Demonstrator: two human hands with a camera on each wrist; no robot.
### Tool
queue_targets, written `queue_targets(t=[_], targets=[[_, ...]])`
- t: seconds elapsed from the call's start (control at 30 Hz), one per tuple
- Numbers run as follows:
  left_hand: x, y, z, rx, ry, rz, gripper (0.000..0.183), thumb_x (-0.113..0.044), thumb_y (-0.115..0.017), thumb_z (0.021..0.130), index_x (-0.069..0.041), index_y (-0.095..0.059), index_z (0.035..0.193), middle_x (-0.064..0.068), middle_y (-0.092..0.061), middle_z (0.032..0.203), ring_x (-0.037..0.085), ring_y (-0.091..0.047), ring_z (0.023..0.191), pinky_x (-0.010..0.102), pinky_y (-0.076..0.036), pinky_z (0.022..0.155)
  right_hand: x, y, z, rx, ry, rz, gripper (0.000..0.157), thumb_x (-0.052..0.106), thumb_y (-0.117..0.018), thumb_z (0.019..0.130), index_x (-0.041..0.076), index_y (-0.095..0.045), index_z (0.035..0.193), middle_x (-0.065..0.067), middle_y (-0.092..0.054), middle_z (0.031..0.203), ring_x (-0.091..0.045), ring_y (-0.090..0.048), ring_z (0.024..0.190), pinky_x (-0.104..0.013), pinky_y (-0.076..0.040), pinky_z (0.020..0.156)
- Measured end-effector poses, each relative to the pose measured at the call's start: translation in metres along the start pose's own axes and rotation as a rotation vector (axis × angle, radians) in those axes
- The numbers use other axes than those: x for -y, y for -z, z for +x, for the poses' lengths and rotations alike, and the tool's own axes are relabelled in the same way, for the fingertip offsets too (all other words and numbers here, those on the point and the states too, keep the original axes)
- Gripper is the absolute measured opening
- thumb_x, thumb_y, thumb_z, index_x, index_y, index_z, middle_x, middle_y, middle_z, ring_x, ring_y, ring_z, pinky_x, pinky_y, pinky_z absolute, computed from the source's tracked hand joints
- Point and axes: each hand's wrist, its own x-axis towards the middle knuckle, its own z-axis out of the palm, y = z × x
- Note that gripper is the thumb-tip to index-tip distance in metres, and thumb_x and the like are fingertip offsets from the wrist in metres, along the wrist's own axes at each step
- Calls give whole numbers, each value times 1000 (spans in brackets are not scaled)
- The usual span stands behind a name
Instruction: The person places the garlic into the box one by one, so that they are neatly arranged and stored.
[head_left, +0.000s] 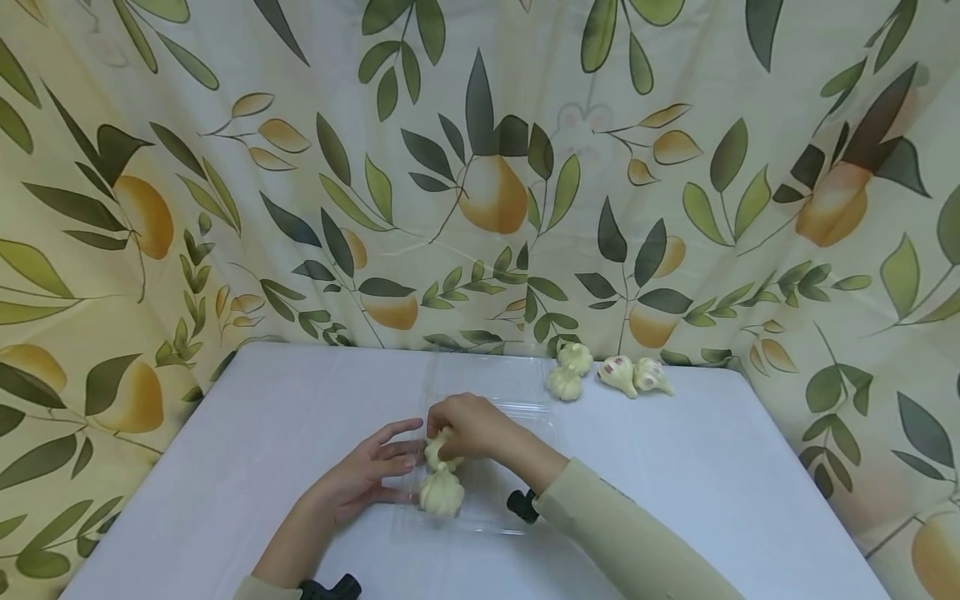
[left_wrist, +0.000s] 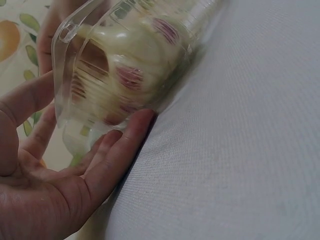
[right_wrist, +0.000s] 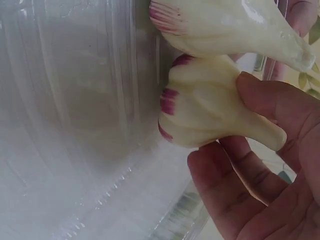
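A clear plastic clamshell box [head_left: 495,512] lies opened out on the table, its lid [head_left: 487,379] spread toward the back. In its left part, one garlic bulb [head_left: 442,495] sits at the near end. Just behind that one, my right hand [head_left: 472,425] pinches a second garlic bulb [right_wrist: 205,102] between thumb and fingers; purple streaks mark its base in the right wrist view. The two bulbs lie side by side, close together. My left hand [head_left: 367,471] has its fingers spread along the box's left wall, and fingertips touch the plastic in the left wrist view [left_wrist: 75,185].
Behind the box to the right, two garlic bulbs [head_left: 565,384] stand close to the lid. Another pair of garlic bulbs [head_left: 617,375] with purple marks lies further right. A patterned curtain [head_left: 495,275] hangs along the back edge of the white table [head_left: 660,483].
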Motion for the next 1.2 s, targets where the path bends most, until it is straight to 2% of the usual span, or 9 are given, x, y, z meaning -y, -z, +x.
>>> queue_targets(t=[0.47, 0.7, 0.93, 1.03, 1.2], targets=[[-2, -2, 0, -6, -3, -6, 63, -8, -61, 98, -20, -34, 154, 23, -31, 158, 38, -35, 143, 60, -53, 92, 1, 0, 4, -47, -9, 22, 26, 16, -86, 71, 18, -73, 93, 8, -66, 84, -9, -55, 75, -25, -46, 64], [-2, -2, 0, 0, 2, -8, 64, -8, -61, 98, -20, -33, 154, 23, -30, 158, 40, -32, 145, 60, -53, 93, -3, 3, 3, -49, 2, 73, 33, 17, -87, 73, 17, -73, 103, 7, -68, 91, -11, -58, 82, -27, -49, 73], [0, -1, 0, -5, 6, -12, 67, -10, -63, 97, -20, -31, 155, 23, -30, 159, 41, -30, 146, 60, -53, 93, -3, 16, -6, -49, -14, 151, 40, 15, -86, 76, 17, -70, 113, -2, -71, 107, -26, -67, 103, -38, -55, 85], [0, -1, 0, -11, 9, -11, 67, -10, -63, 97, -19, -31, 156, 23, -31, 158, 41, -32, 145, 59, -53, 93, -6, 24, -11, -77, -7, 174, 41, 14, -85, 77, 15, -69, 114, -5, -71, 109, -29, -67, 103, -40, -55, 86], [-1, -2, 0, -19, 9, -6, 64, -7, -58, 99, -18, -30, 156, 24, -30, 158, 42, -33, 144, 59, -53, 93, -17, 38, -22, -158, 8, 192, 39, 16, -84, 77, 16, -69, 113, -2, -71, 109, -26, -67, 102, -38, -55, 87]])
